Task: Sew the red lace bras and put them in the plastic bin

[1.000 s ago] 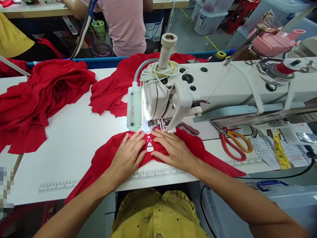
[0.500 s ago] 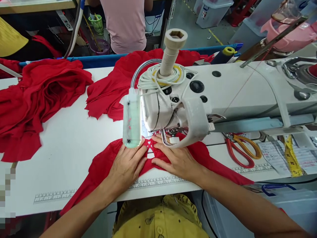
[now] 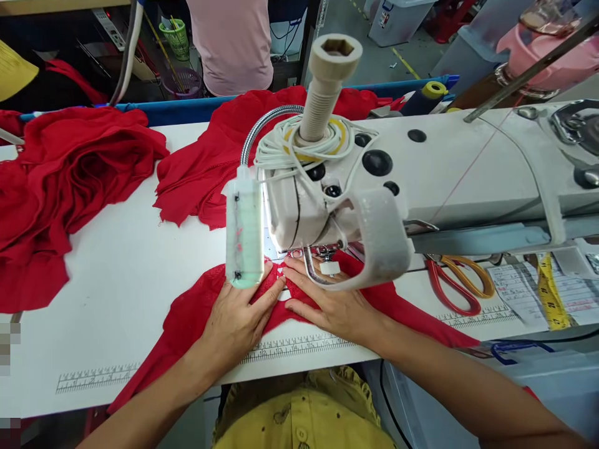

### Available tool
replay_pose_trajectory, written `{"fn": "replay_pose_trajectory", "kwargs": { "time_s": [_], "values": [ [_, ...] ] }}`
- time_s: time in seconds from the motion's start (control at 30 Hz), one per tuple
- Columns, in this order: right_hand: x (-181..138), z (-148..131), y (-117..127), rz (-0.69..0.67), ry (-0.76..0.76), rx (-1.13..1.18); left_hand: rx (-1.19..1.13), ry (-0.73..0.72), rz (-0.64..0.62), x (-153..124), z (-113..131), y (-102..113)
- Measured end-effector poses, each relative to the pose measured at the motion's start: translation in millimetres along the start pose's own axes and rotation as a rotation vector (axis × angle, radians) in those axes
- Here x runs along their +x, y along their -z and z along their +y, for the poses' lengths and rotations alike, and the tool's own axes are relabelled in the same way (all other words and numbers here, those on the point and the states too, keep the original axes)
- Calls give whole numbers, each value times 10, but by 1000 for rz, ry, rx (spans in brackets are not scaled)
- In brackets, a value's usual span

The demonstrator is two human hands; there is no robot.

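A red lace-edged garment [image 3: 187, 318] lies across the white machine table, its middle part under the head of a sewing machine [image 3: 322, 206]. My left hand [image 3: 241, 312] rests flat on the garment's left side, fingers stretched out, some fingertips hidden behind a lamp [image 3: 244, 234]. Opposite it, my right hand [image 3: 334, 302] lies with spread fingers on the right side, partly behind the machine's white guard [image 3: 384, 237]. A small gap in the fabric shows between both hands, just in front of the presser foot. The needle itself is hidden.
Red fabric piles lie at the left [image 3: 70, 187] and behind the machine [image 3: 201, 168]. To the right are scissors [image 3: 452, 293], paper slips [image 3: 515, 287] and a yellow tape measure [image 3: 552, 299]. A ruler scale [image 3: 299, 346] runs along the front edge. A person in pink [image 3: 229, 43] is beyond.
My left thumb and forefinger have shifted toward the right hand, covering more of the gap in the fabric. My right hand stays nearly in place. The view has tilted slightly.
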State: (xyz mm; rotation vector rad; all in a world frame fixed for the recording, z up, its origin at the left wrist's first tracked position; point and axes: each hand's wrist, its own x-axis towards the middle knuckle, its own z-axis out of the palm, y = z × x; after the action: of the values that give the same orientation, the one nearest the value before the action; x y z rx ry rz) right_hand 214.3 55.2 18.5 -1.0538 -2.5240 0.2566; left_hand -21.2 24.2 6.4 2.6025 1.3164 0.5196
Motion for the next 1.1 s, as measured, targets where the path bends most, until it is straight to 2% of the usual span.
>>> {"fn": "replay_pose_trajectory", "kwargs": {
  "time_s": [0.23,0.5,0.7,1.1],
  "values": [
    [-13,-24,-32,-32,-41,41,-12,10,-13,33,12,40],
    [-11,-5,-9,-85,-77,184,-73,112,-26,-1,-4,23],
    [-32,9,-8,-146,-88,174,-30,112,-96,-21,16,69],
    [-62,21,-35,-114,-54,161,-60,114,-81,-36,-6,69]
  ]
}}
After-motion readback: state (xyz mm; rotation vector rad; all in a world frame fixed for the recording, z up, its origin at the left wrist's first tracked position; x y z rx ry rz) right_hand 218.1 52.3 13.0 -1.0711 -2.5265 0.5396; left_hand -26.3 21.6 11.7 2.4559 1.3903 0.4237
